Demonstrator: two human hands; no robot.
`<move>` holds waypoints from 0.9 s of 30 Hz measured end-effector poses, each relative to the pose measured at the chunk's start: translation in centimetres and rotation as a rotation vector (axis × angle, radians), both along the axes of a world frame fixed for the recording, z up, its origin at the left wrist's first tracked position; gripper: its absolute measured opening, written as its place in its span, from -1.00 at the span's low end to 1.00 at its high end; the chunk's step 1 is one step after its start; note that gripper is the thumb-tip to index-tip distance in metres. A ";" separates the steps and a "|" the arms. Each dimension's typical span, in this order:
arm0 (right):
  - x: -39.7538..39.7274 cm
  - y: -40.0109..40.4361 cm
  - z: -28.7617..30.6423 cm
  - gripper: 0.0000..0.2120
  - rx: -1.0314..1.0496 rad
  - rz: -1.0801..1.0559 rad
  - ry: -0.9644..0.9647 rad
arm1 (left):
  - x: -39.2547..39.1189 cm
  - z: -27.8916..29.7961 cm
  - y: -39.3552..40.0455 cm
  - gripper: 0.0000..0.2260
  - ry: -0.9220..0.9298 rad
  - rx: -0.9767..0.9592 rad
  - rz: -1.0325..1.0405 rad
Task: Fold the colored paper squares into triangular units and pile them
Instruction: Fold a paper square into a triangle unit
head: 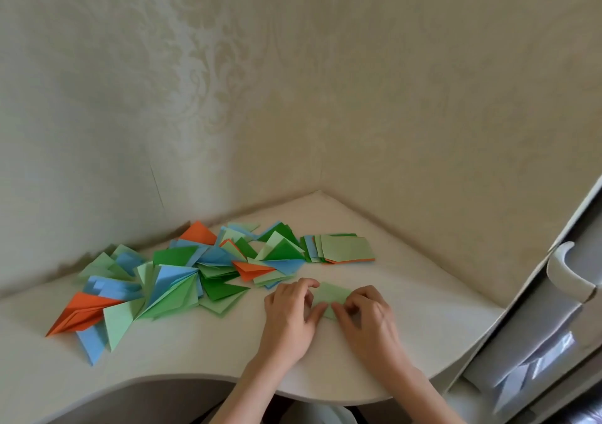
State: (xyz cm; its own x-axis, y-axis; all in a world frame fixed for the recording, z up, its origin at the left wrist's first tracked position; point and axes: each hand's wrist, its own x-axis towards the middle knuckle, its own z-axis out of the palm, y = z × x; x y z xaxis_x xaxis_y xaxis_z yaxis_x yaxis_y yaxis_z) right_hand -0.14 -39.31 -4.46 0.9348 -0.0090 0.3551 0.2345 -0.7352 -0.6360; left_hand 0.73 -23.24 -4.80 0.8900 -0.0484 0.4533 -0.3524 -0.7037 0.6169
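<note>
Light green paper (332, 293) flat on the desk (423, 319), right of the folded pile (182, 277) — pinched at its near edge by left hand (290, 309) and right hand (365, 313), fingers curled. Thin, light, likely slippery, easily creased — best held near edges and corners.

light green paper (334, 293) flat on desk, folded units pile (182, 277) left

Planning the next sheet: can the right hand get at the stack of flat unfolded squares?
Probably yes: the stack of flat unfolded paper squares lies on bare tabletop beyond the right hand, nothing between, though it now presses light green paper.
</note>
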 end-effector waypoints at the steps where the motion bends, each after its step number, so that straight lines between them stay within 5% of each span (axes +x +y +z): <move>1: 0.0 0.0 -0.1 -0.78 -0.001 0.000 0.001 | 0.0 0.0 0.1 -0.76 0.005 0.001 -0.001; 21: 0.7 -1.5 1.3 -0.78 0.037 0.072 0.198 | 0.1 1.3 -0.4 -0.82 0.120 -0.018 0.047; 27: 0.6 -1.2 1.3 -0.76 0.068 0.059 0.219 | -1.8 1.4 -1.7 -0.79 0.021 0.015 -0.073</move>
State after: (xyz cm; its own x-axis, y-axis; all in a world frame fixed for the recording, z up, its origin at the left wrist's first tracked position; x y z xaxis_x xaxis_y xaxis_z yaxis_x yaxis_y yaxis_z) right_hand 0.48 -40.52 -3.16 0.9891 0.0309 0.1438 0.1264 -0.6784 -0.7238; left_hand -1.04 -24.91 -3.41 0.8933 -0.1208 0.4329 -0.3903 -0.6859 0.6141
